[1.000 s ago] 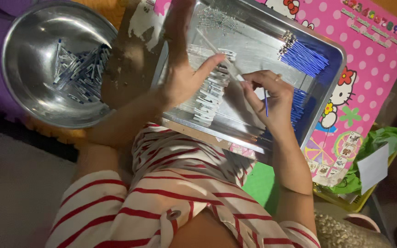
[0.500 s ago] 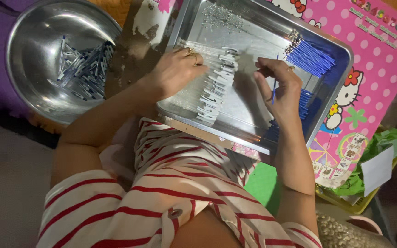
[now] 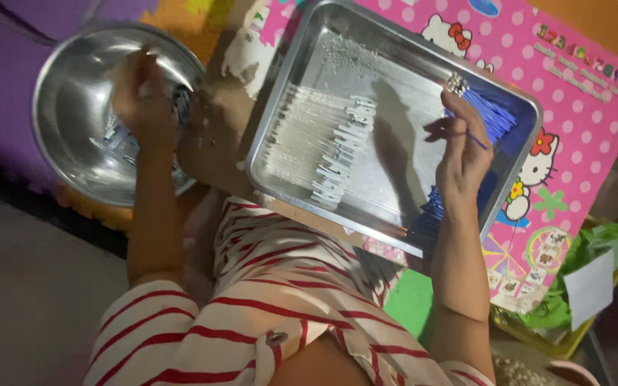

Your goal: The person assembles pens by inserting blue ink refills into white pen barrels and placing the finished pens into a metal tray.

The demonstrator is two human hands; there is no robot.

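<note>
1. While your left hand [image 3: 141, 89] reaches down into the round steel bowl [image 3: 66, 154], its fingers curl over the heap of small bluish-white pieces [image 3: 119, 139] lying there; it is blurred, so you cannot tell whether it has closed on any of them.
2. Your right hand [image 3: 463, 154] hovers over the rectangular steel tray [image 3: 395, 53], thumb and forefinger pinching a thin blue stick [image 3: 476, 140], the other fingers loosely bent.
3. Just beyond that hand's fingertips lies the bundle of blue sticks [image 3: 495, 118] against the tray's far corner, and more blue sticks [image 3: 434, 211] lie under your wrist along the near edge, likely kept close for easy picking.
4. To the left of your right hand, between your two hands, a row of white-tipped clear pieces [image 3: 323, 154] lies side by side across the tray floor, seemingly laid out in order.
5. The tray rests on a pink dotted surface [image 3: 581, 114] with cartoon prints; the bowl sits apart on the purple floor mat [image 3: 1, 78].
6. Beyond your right elbow, a green bag [image 3: 595, 246] with a white slip [image 3: 591, 286] stays clear; nothing blocks either hand.
</note>
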